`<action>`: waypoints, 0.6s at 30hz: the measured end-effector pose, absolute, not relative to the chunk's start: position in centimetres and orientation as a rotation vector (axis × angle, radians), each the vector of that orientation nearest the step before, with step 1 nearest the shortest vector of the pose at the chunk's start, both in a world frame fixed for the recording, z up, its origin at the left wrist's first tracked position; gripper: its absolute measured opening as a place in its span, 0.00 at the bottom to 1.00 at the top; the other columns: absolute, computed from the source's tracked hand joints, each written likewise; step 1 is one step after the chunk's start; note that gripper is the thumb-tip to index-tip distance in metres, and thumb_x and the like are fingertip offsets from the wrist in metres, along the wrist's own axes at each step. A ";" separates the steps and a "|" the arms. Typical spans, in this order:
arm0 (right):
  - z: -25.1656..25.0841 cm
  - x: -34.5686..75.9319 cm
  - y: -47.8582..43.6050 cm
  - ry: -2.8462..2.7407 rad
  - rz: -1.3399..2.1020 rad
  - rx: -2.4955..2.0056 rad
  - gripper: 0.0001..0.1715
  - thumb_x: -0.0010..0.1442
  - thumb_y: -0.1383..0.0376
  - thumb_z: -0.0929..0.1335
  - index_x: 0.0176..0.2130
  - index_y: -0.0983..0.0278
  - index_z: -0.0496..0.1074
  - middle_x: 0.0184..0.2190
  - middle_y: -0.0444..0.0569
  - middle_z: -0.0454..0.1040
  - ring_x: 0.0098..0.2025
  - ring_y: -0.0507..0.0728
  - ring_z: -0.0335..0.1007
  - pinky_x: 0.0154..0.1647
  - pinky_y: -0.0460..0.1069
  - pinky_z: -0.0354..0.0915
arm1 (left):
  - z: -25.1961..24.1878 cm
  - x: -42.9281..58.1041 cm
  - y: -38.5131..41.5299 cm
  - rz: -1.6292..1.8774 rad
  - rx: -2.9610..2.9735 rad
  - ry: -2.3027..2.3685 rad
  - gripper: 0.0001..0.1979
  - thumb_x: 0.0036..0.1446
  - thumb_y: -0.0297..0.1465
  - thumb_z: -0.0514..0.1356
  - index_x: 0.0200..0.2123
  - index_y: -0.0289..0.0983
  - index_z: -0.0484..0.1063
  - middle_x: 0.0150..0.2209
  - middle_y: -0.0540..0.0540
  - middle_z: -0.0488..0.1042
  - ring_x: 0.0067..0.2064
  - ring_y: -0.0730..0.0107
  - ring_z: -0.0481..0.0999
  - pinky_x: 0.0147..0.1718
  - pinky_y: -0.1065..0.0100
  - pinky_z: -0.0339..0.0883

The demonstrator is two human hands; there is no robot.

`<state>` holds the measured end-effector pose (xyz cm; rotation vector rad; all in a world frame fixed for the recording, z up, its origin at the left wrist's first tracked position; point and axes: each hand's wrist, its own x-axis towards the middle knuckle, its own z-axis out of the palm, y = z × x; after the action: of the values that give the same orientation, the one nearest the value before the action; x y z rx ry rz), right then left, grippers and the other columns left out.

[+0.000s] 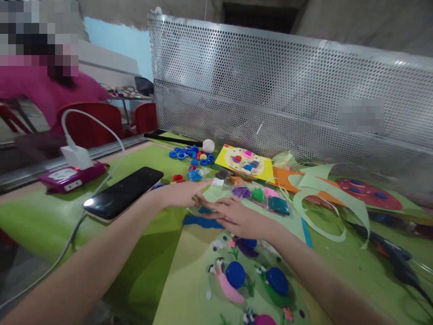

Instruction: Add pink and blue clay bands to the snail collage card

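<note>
Head view: left hand (182, 195), right hand (238, 217) meet at frame centre; cannot tell whether either grip holds anything. Snail picture (189, 262) lower centre, coloured packets (279, 206) on worktop (37, 221) beyond hands. Step seems fingertip work; next move calls for sparing raised snails (235, 275) below.

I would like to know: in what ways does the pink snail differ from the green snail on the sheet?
The pink snail has a pink body, while the green snail is green. The pink snail lies further left in the picture than the green snail. More of the pink snail's body shows beside its shell; the green snail's is more covered in this view. Both have round blue shells.
</note>
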<state>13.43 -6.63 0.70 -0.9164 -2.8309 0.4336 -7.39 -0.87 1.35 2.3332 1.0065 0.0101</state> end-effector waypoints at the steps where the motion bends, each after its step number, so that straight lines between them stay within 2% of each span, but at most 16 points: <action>1: 0.8 13.5 -6.6 -2.824 0.432 -0.903 0.29 0.63 0.71 0.58 0.62 0.63 0.51 0.48 0.54 0.70 0.51 0.59 0.59 0.50 0.54 0.52 | 1.6 -7.4 -1.0 0.004 2.334 1.037 0.41 0.51 0.22 0.51 0.64 0.39 0.32 0.49 0.46 0.74 0.48 0.69 0.73 0.45 0.70 0.64; 5: 0.7 13.6 -6.5 -2.901 0.380 -0.839 0.28 0.63 0.71 0.57 0.62 0.65 0.51 0.49 0.54 0.71 0.53 0.59 0.59 0.49 0.55 0.51 | 2.7 -7.7 -1.1 -0.005 2.353 1.163 0.38 0.54 0.24 0.49 0.64 0.39 0.33 0.50 0.48 0.73 0.50 0.68 0.71 0.47 0.69 0.62; 10: 0.6 13.1 -6.8 -2.946 0.244 -0.851 0.29 0.62 0.72 0.57 0.61 0.65 0.52 0.47 0.53 0.73 0.50 0.60 0.61 0.46 0.55 0.53 | 2.6 -8.9 -3.6 0.188 2.494 1.376 0.32 0.58 0.29 0.45 0.64 0.38 0.35 0.50 0.43 0.73 0.45 0.59 0.74 0.45 0.61 0.64; 12: 0.8 12.9 -7.0 -2.969 0.169 -0.858 0.30 0.60 0.72 0.59 0.61 0.66 0.52 0.46 0.54 0.74 0.51 0.61 0.61 0.46 0.56 0.53 | 1.0 -9.6 -6.2 0.429 2.581 1.474 0.31 0.59 0.28 0.42 0.64 0.40 0.32 0.49 0.44 0.73 0.49 0.58 0.71 0.49 0.56 0.60; 14: 1.0 12.7 -7.1 -2.998 0.105 -0.861 0.32 0.59 0.72 0.61 0.62 0.67 0.51 0.45 0.56 0.74 0.51 0.62 0.61 0.48 0.57 0.52 | -1.4 -10.6 -9.0 0.615 2.656 1.515 0.33 0.60 0.34 0.45 0.63 0.47 0.28 0.47 0.47 0.74 0.51 0.56 0.69 0.50 0.53 0.60; 16: 1.0 12.6 -7.1 -3.007 0.093 -0.841 0.33 0.58 0.72 0.62 0.62 0.68 0.51 0.44 0.56 0.74 0.51 0.62 0.60 0.48 0.57 0.52 | -3.7 -11.5 -11.3 0.759 2.660 1.506 0.36 0.59 0.41 0.47 0.63 0.50 0.26 0.46 0.50 0.76 0.47 0.56 0.72 0.46 0.55 0.65; 18: 1.1 12.5 -7.0 -2.985 0.113 -0.809 0.34 0.57 0.73 0.61 0.62 0.69 0.50 0.45 0.56 0.74 0.51 0.63 0.60 0.49 0.58 0.52 | -5.2 -12.1 -12.6 0.805 2.674 1.463 0.37 0.59 0.43 0.49 0.63 0.47 0.26 0.42 0.52 0.78 0.45 0.59 0.74 0.43 0.59 0.68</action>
<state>12.53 -7.02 1.05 -0.8091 -2.9849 0.1127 -12.14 -12.62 -5.21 2.6736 1.4635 0.8048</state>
